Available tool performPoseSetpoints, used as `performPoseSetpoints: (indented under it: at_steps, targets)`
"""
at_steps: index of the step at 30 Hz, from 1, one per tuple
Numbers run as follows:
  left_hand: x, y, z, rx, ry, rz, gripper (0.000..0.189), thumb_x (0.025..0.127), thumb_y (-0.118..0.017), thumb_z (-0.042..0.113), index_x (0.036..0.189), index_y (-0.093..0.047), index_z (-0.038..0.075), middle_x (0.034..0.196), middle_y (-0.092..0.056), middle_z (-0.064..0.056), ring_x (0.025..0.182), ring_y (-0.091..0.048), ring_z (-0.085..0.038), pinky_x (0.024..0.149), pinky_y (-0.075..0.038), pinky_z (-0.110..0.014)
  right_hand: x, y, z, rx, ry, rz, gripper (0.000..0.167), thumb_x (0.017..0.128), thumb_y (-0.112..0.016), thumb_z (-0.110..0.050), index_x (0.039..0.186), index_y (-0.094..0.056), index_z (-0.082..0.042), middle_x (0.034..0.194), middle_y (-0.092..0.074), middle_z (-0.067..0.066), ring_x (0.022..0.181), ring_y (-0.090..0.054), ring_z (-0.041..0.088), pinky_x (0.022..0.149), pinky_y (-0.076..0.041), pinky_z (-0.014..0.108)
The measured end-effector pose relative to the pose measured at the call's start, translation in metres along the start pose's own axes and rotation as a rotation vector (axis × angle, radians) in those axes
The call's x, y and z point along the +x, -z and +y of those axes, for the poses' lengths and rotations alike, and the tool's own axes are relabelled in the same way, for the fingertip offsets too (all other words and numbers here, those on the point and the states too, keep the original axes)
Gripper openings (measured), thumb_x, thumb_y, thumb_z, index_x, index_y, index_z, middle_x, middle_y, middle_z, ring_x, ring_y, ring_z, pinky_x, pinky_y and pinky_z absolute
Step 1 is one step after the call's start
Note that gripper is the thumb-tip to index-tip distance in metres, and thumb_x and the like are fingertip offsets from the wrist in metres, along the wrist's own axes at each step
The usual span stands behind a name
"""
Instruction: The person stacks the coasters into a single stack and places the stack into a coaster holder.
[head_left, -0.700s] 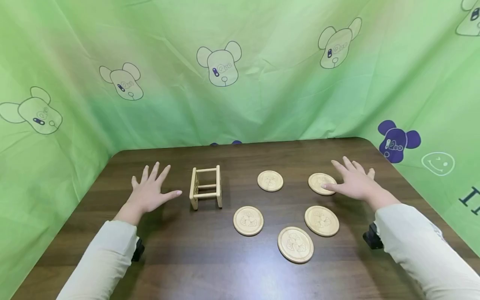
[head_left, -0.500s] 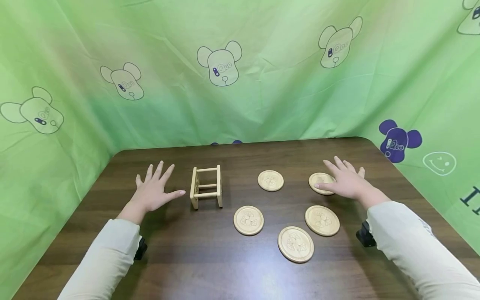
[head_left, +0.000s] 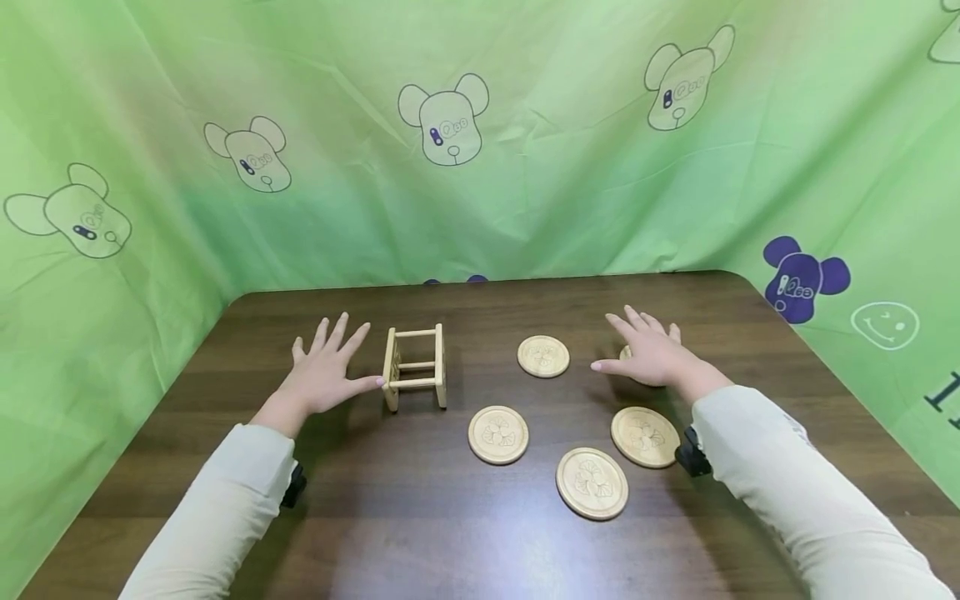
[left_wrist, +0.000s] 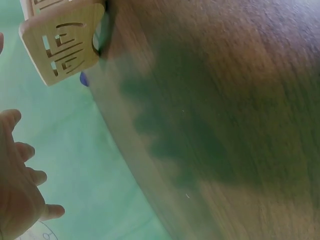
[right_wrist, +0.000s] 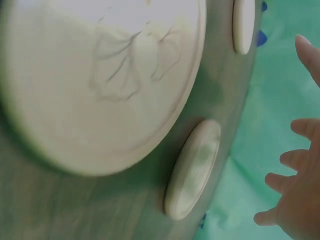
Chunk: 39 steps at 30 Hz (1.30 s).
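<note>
My left hand [head_left: 321,379], fingers spread, is just left of a small wooden rack [head_left: 415,385] with carved end panels and round bars. In the head view its thumb tip overlaps the rack's near left corner; the left wrist view shows the rack [left_wrist: 65,42] apart from the fingers. My right hand [head_left: 651,354] hovers with fingers spread over the far right wooden coaster [head_left: 626,353], mostly covering it in the head view. Nothing is in either hand. Other round coasters with carved leaf patterns lie flat: one far middle [head_left: 543,357], one nearer left [head_left: 498,435].
Two more coasters lie near the front, one in the middle [head_left: 592,483] and one at right [head_left: 645,437], close to the right wrist. The dark wood table [head_left: 420,533] meets a green patterned curtain [head_left: 525,208] at its back and sides.
Both hands have moved inward: the left hand to the right, up to the rack, and the right hand to the left, across the far right coaster. Rack and coasters have stayed in place.
</note>
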<state>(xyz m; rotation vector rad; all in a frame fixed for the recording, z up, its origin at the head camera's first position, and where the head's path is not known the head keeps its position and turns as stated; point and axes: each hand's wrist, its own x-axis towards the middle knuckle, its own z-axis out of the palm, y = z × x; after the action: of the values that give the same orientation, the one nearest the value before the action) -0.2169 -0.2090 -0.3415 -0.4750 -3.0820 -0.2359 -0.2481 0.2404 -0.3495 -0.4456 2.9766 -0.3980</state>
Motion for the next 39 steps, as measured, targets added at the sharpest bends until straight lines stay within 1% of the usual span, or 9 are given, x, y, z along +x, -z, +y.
performPoseSetpoints:
  at_steps: [8,14,20,24,31,39]
  targets:
    - [0.006,-0.007,0.006,-0.006,-0.034,-0.014,0.091,0.07,-0.036,0.074,0.14,-0.012,0.021,0.143,0.001,-0.013,0.127,0.003,-0.036,0.088,-0.002,-0.064,0.012,-0.005,-0.014,0.031,0.058,-0.011,0.091,0.074,-0.054,-0.058,0.137,-0.019,-0.003,0.138,-0.008,0.028,0.122,-0.007,0.046,0.086,-0.002,0.065]
    - [0.01,-0.012,0.009,-0.003,-0.07,-0.023,0.087,0.072,-0.039,0.071,0.14,-0.014,0.022,0.144,-0.001,-0.011,0.127,-0.001,-0.037,0.087,-0.004,-0.064,0.023,-0.013,-0.021,0.007,0.114,-0.007,0.086,0.074,-0.058,-0.05,0.135,-0.023,-0.001,0.136,-0.014,0.029,0.121,-0.014,0.046,0.088,-0.007,0.063]
    - [0.013,-0.015,0.013,-0.009,-0.086,-0.05,0.086,0.073,-0.037,0.07,0.14,-0.013,0.021,0.144,0.0,-0.009,0.127,-0.001,-0.036,0.087,-0.004,-0.064,0.032,-0.022,-0.027,-0.002,0.159,-0.023,0.085,0.073,-0.061,-0.048,0.133,-0.027,0.001,0.134,-0.019,0.03,0.119,-0.019,0.047,0.091,-0.012,0.059]
    - [0.016,-0.016,0.015,0.0,-0.102,-0.055,0.086,0.074,-0.035,0.071,0.14,-0.012,0.021,0.144,-0.001,-0.009,0.127,-0.002,-0.035,0.088,-0.006,-0.064,0.039,-0.027,-0.033,-0.001,0.184,-0.038,0.085,0.072,-0.062,-0.048,0.132,-0.029,0.002,0.133,-0.022,0.029,0.118,-0.021,0.047,0.091,-0.014,0.058]
    - [0.021,-0.017,0.018,-0.002,-0.105,-0.08,0.085,0.074,-0.035,0.071,0.14,-0.011,0.023,0.144,-0.001,-0.007,0.128,-0.001,-0.033,0.089,-0.005,-0.063,0.051,-0.03,-0.043,0.01,0.214,-0.065,0.083,0.072,-0.062,-0.047,0.131,-0.031,0.002,0.132,-0.025,0.029,0.117,-0.023,0.047,0.091,-0.017,0.057]
    - [0.023,-0.021,0.019,-0.007,-0.119,-0.082,0.084,0.075,-0.037,0.068,0.14,-0.014,0.021,0.144,-0.004,-0.006,0.128,-0.003,-0.031,0.089,-0.007,-0.062,0.059,-0.034,-0.049,0.032,0.23,-0.097,0.079,0.073,-0.064,-0.042,0.13,-0.033,0.003,0.132,-0.027,0.029,0.117,-0.025,0.047,0.091,-0.019,0.056]
